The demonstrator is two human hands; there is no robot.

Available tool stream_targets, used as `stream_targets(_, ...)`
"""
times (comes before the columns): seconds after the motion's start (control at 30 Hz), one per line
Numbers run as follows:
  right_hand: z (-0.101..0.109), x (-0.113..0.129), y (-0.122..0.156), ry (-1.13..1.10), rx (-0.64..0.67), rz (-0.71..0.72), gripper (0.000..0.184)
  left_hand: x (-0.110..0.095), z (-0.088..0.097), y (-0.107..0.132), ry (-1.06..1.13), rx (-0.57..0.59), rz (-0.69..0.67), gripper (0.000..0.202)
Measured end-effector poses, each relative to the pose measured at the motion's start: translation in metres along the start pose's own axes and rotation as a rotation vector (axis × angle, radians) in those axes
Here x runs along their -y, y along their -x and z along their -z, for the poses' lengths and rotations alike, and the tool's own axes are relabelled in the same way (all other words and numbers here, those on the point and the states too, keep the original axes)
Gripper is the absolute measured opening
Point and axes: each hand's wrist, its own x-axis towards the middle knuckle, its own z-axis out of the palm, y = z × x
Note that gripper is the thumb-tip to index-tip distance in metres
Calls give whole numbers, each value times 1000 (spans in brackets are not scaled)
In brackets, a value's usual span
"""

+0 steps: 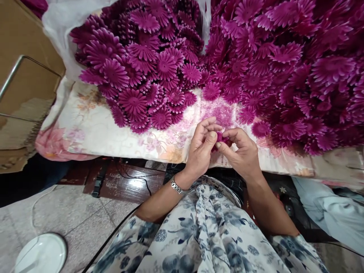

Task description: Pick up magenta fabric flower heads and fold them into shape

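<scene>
My left hand (201,148) and my right hand (241,151) meet at the near edge of the work surface, both pinched on one small purple flower piece (221,136) between their fingertips. Most of that piece is hidden by my fingers. A silver watch (176,186) sits on my left wrist. Just beyond my hands lies a patch of fine purple bits (220,113) on the floral cloth (93,129). Large heaps of purple fabric flowers (153,64) cover the cloth, with a bigger heap (287,64) at the right.
A clear plastic bag (61,26) wraps the left heap. A cardboard box (19,76) with a metal bar stands at the left. On the tiled floor lie a white round lid (41,253) and a black cable (113,231). Pale blue cloth (330,212) hangs at the right.
</scene>
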Motion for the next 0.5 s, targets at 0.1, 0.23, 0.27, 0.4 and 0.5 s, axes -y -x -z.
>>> stream_targets(0.1,2,-4,-4,17,-47,75,16,-3,0,0,134,14,92,31)
stream_targets(0.23,7,-2,-6,193,-46,245,13,-5,2,1,199,79,253,24)
stream_targets(0.27,7,-1,-6,262,-79,280,15,-4,3,1,204,58,258,22)
stream_targets(0.4,4,3,-2,427,-196,397,25,-1,5,3,186,-48,196,19)
stream_targets(0.5,-1,2,-4,458,-132,478,14,-2,6,6,170,-31,215,22)
